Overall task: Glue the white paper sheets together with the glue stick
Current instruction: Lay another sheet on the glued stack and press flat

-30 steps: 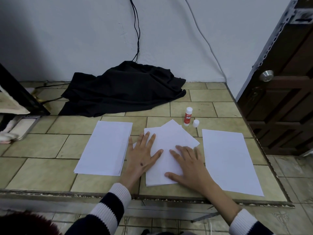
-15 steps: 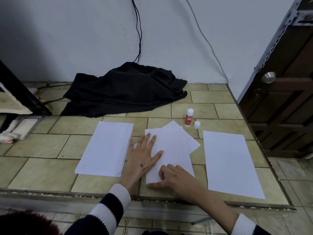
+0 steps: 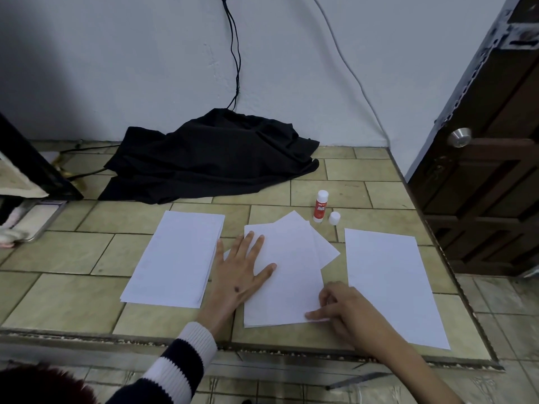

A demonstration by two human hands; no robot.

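Note:
A small pile of white sheets [image 3: 288,266] lies fanned in the middle of the tiled counter, one sheet skewed to the right underneath. My left hand [image 3: 240,271] lies flat with spread fingers on the pile's left edge. My right hand [image 3: 339,306] has its fingers curled at the pile's near right corner and pinches that corner. A white paper stack [image 3: 178,258] lies to the left, a single white sheet [image 3: 390,278] to the right. The red and white glue stick [image 3: 320,206] stands uncapped behind the pile, its white cap [image 3: 334,218] beside it.
A crumpled black cloth [image 3: 210,156] lies at the back against the wall, with cables hanging above it. The counter's front edge [image 3: 262,349] runs just below my wrists. A dark wooden door [image 3: 490,158] stands at the right. A tray [image 3: 35,220] sits far left.
My right hand slid from lying flat on the pile down to its near right corner and curled its fingers on it. My left hand stayed put.

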